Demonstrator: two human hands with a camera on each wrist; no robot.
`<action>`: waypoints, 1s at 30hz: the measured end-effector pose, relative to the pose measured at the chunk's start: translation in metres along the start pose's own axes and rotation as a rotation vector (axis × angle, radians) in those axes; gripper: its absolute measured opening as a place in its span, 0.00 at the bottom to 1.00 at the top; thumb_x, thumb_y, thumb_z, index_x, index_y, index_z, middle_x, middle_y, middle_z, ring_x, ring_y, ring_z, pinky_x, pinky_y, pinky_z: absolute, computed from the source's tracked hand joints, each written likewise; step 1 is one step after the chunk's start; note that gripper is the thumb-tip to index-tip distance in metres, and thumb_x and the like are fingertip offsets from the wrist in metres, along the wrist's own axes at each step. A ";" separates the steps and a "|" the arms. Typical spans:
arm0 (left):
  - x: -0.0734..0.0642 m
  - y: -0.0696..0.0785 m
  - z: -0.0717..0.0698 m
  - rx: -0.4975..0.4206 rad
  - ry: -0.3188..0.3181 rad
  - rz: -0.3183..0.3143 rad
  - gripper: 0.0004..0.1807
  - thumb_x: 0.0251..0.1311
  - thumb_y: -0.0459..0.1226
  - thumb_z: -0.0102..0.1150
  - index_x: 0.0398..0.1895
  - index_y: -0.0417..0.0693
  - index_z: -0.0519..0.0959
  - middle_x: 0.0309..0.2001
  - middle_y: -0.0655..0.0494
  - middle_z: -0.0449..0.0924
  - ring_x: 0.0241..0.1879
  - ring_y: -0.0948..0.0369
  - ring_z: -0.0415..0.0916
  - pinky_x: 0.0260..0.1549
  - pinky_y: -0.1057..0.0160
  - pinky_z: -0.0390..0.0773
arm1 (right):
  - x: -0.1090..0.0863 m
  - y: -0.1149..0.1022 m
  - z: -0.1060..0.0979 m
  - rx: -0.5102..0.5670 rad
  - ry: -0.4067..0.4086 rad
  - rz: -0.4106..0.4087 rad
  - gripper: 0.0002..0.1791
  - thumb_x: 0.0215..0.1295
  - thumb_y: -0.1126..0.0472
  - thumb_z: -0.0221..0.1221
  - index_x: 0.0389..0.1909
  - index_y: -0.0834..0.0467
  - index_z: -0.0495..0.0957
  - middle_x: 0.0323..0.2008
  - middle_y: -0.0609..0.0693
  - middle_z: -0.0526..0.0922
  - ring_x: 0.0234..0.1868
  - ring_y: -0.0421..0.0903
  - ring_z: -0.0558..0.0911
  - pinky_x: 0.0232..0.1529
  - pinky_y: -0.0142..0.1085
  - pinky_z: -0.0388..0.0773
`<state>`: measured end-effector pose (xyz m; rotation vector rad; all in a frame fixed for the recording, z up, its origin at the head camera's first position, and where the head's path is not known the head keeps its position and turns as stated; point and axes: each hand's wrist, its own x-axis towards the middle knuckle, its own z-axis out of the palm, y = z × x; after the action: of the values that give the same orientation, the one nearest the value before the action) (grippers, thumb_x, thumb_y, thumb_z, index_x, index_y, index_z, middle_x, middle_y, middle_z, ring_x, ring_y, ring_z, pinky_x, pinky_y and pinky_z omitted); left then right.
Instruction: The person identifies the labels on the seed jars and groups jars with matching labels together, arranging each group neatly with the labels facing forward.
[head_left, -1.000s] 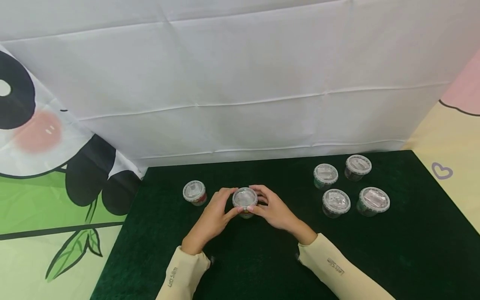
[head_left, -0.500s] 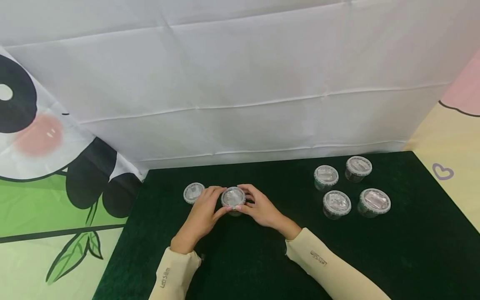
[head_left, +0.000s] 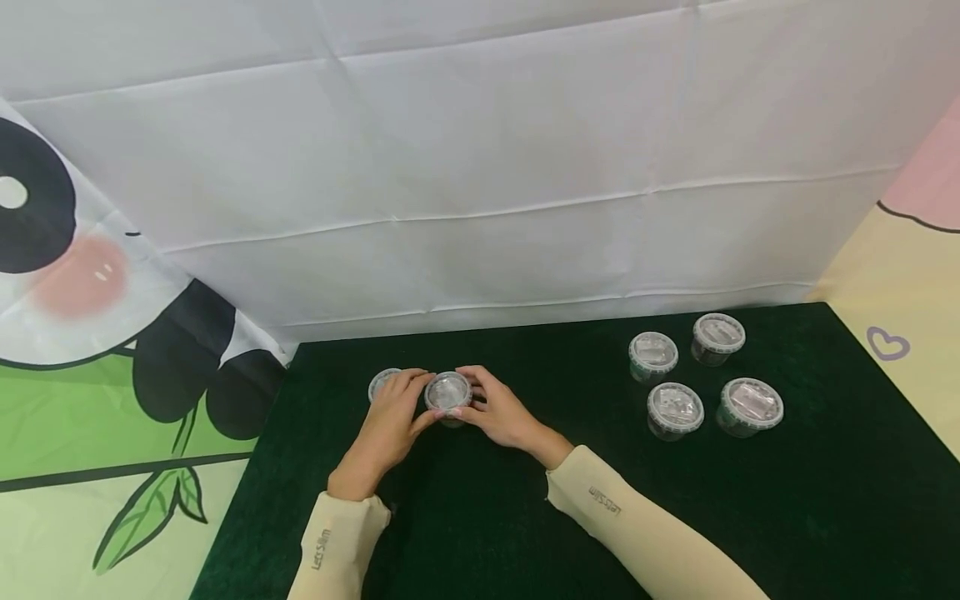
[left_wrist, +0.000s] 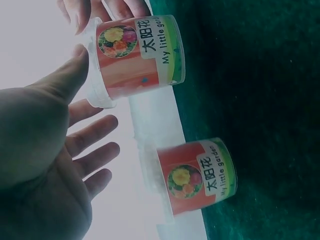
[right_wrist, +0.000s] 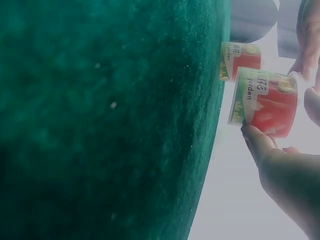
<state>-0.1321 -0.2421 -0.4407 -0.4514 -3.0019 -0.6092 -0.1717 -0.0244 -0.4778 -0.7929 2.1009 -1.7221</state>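
A small clear plastic cup with a lid [head_left: 448,390] is held between both hands, left of the table's middle. Its red label [left_wrist: 127,80] has a flower picture and "My little garden" on it. My left hand [head_left: 386,425] pinches it at the lid's left side, thumb in front. From the other side my right hand [head_left: 501,412] grips it with thumb and fingers; in the right wrist view a fingertip is low on the cup wall. Close beside stands a second cup with the same label [left_wrist: 187,187], partly hidden behind the left hand in the head view.
Several lidded cups [head_left: 675,408] stand grouped at the right on the dark green tabletop [head_left: 525,525]. A white cloth backdrop [head_left: 487,167] rises behind the table. Printed cartoon cloths [head_left: 60,492] flank both sides.
Both hands have carried the held cup to the left, nearer the standing cup, which the left hand now partly covers. The cups at the right have stayed put.
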 end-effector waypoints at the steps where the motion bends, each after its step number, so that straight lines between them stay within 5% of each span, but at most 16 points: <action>1: 0.000 -0.001 0.000 0.000 -0.004 -0.005 0.31 0.72 0.44 0.67 0.71 0.37 0.73 0.70 0.38 0.71 0.73 0.39 0.65 0.75 0.33 0.58 | 0.001 0.001 0.001 -0.002 0.001 0.001 0.33 0.77 0.69 0.60 0.77 0.67 0.59 0.71 0.68 0.68 0.74 0.67 0.70 0.71 0.52 0.73; 30: -0.002 -0.017 -0.002 0.045 0.031 -0.011 0.30 0.70 0.39 0.69 0.69 0.33 0.74 0.70 0.35 0.70 0.75 0.36 0.60 0.75 0.31 0.57 | 0.031 0.004 0.019 -0.075 -0.025 0.083 0.33 0.76 0.68 0.62 0.75 0.63 0.59 0.73 0.64 0.67 0.74 0.60 0.72 0.71 0.48 0.74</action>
<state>-0.1350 -0.2580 -0.4453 -0.4186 -2.9844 -0.5427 -0.1868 -0.0568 -0.4830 -0.7328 2.1617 -1.5912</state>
